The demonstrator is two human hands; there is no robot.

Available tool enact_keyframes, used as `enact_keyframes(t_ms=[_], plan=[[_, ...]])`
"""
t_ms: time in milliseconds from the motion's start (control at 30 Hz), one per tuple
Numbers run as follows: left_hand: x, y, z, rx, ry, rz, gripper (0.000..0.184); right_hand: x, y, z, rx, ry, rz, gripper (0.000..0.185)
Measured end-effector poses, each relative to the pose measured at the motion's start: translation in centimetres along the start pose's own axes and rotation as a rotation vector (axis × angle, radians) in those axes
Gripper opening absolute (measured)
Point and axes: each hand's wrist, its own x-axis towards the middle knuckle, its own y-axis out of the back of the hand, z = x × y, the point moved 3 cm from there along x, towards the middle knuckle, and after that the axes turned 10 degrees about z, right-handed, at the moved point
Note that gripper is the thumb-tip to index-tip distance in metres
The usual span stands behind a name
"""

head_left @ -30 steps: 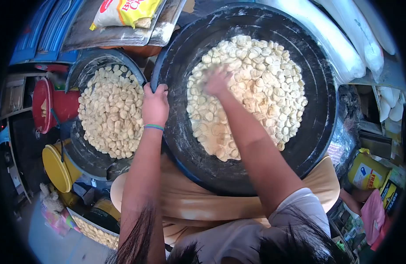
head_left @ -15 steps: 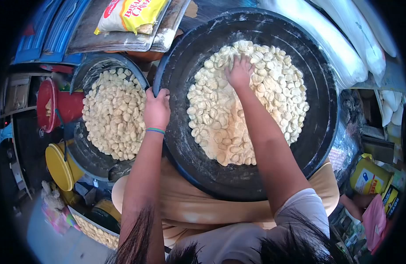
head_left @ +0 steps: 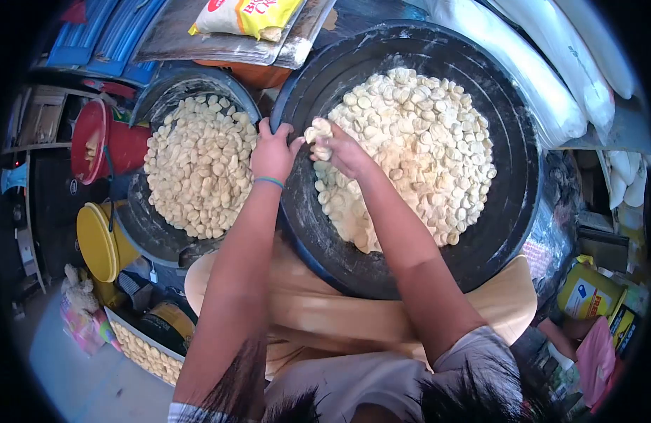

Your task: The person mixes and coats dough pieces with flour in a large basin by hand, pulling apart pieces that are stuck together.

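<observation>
A large black basin (head_left: 512,190) rests on my lap, holding a heap of pale, flour-dusted round pieces (head_left: 438,134). My right hand (head_left: 339,149) is over the basin's left part, its fingers curled around several of the pieces. Just left of it, my left hand (head_left: 275,149) is at the basin's left rim with its fingers spread apart; nothing shows in it. To the left stands a smaller dark tub (head_left: 153,229) with another heap of similar pale pieces (head_left: 198,166).
A yellow and white packet (head_left: 248,15) lies on trays at the top. Long white plastic-wrapped bags (head_left: 516,63) are at upper right. Red (head_left: 117,144) and yellow (head_left: 103,243) buckets stand at left. Part of another person's arm (head_left: 560,338) shows at lower right.
My right hand has moved left from the middle of the heap and now holds several pieces. My left hand has loosened from the rim, its fingers spreading.
</observation>
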Motion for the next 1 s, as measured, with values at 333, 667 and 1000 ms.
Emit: enact_keyframes(t_ms=[333, 667, 1000], plan=[[-8.7, -1.5, 5.7, -0.877, -0.037, -0.199, 0.046, -13.1, -0.4, 0.8, -0.708, 0.353, 0.223, 0.069], [-10.7, -0.5, 7.8, -1.200, 0.246, -0.388, 0.024, -18.0, 2.6, 1.2, -0.032, 0.172, 0.092, 0.043], [-8.0, 0.1, 3.4, -0.546, -0.007, -0.236, 0.033, -18.1, 17.1, 1.3, -1.051, 0.197, 0.825, 0.054]])
